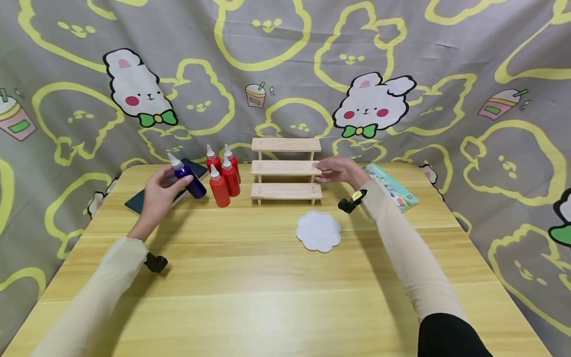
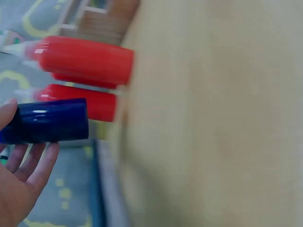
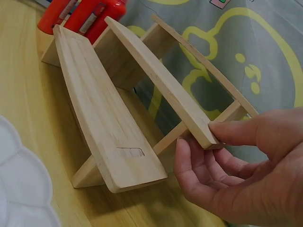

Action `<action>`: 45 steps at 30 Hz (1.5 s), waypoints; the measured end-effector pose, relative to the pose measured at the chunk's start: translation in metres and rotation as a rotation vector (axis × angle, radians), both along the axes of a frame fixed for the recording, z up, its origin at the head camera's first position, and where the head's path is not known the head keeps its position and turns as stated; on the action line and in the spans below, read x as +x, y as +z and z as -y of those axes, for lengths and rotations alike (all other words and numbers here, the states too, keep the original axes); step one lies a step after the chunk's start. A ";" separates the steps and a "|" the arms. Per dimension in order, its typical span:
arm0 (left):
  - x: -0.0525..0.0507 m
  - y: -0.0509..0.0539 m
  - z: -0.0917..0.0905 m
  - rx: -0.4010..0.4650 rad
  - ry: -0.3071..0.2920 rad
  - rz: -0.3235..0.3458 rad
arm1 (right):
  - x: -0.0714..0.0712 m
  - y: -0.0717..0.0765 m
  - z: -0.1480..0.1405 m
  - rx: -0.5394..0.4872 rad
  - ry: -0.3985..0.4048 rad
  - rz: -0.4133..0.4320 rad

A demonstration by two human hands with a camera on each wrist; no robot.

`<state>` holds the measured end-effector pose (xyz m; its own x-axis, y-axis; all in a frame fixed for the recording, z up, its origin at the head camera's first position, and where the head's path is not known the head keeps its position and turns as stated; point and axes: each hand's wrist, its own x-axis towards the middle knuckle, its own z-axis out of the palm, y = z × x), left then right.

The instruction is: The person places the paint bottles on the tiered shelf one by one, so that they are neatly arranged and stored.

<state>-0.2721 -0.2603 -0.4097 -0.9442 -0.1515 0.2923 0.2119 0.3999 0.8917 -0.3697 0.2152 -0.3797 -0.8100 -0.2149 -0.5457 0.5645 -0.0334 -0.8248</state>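
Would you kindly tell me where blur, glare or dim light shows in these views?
Head: soft shadows and a pale glare on the table; left wrist: table and red bottles blurred, highlights on the blue bottle; right wrist: dimmer, the shelf fairly crisp.

The left wrist view's left edge cuts off the blue bottle [image 2: 53,121].

Desk [image 1: 267,297] front: broad, unobstructed passage. Red bottles [image 1: 219,192] block straight low route from blue bottle [image 1: 196,187] to wooden shelf [image 1: 285,191]; narrow gap left of shelf. Right fingers [image 3: 185,163] occupy middle tier's right end. Curtain [image 1: 294,59] limits rear.
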 end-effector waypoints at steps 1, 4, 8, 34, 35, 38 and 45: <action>0.001 0.007 0.002 0.019 0.012 -0.011 | 0.000 -0.001 0.001 -0.006 0.007 0.000; 0.001 0.032 0.003 0.114 0.028 -0.097 | -0.001 -0.002 0.003 -0.020 0.018 0.002; -0.006 0.078 -0.005 0.393 -0.034 -0.280 | -0.002 -0.001 0.006 -0.026 0.045 -0.022; -0.061 0.109 -0.150 0.070 -0.306 -0.163 | 0.008 0.000 0.001 -0.013 -0.009 -0.076; -0.062 0.107 -0.153 0.068 -0.314 -0.164 | 0.009 0.000 0.001 -0.020 -0.015 -0.070; -0.066 0.103 -0.162 0.068 -0.339 -0.148 | 0.009 0.000 0.002 -0.031 -0.021 -0.066; -0.068 0.094 -0.178 0.020 -0.361 -0.115 | 0.009 0.000 0.005 0.016 -0.045 -0.094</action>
<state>-0.3399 -0.0820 -0.3156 -0.8990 0.1780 0.4001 0.4353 0.2638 0.8608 -0.3609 0.2106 -0.3800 -0.8664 -0.1686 -0.4700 0.4829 -0.0435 -0.8746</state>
